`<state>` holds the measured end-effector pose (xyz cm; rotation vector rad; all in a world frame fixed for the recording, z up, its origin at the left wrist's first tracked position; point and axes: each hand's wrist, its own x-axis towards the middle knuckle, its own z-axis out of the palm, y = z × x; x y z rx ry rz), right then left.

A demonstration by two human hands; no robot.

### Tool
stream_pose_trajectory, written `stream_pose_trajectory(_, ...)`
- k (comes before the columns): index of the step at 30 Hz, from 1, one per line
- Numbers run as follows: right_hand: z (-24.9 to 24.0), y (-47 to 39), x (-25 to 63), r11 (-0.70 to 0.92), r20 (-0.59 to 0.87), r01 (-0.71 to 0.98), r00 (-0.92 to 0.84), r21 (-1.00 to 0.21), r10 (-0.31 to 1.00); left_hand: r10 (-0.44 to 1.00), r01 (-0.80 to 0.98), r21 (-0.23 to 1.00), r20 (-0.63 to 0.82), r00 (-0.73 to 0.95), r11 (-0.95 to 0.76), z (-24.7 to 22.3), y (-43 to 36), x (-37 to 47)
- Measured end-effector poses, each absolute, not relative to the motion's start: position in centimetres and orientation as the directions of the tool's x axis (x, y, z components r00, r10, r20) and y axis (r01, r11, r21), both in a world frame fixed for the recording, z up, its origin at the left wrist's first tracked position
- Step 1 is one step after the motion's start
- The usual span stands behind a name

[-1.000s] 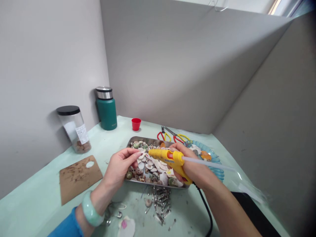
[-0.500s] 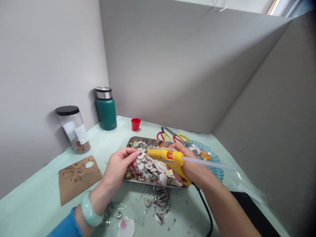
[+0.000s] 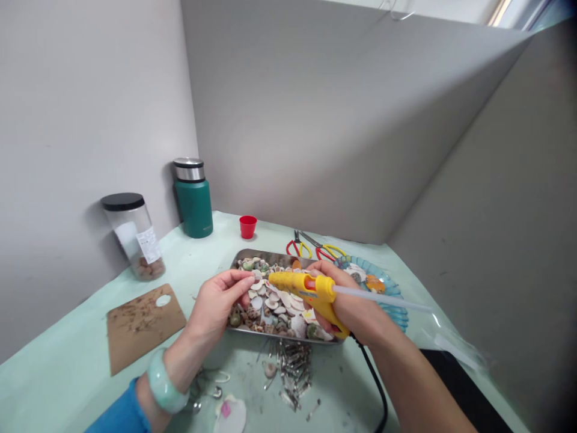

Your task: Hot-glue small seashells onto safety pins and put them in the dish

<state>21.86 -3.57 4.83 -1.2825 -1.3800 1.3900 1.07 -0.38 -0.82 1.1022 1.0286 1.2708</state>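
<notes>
Yellow glue gun (image 3: 325,288), marbled pale-green bangle (image 3: 166,382), blue sleeve (image 3: 121,412), red cup (image 3: 247,228), green flask (image 3: 195,207), brown board (image 3: 130,349)

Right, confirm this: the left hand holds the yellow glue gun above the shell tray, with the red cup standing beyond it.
Wrong hand: the head view shows the right hand holding the yellow glue gun above the shell tray, with the red cup standing beyond it.

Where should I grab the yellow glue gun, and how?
Probably wrap your fingers around the glue gun's handle from the right, like the right hand. It slopes down, away from the nozzle, which points left toward the left hand.
</notes>
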Motion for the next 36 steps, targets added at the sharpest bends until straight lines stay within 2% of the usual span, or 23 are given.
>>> stream_pose_trajectory(36, 4.71, -3.50, 21.97, -0.088, -0.115, 0.139, -0.196, -0.986, 0.974, 0.999, -0.167, 0.986, 0.021, 0.043, -0.014, -0.88, -0.44, 0.98)
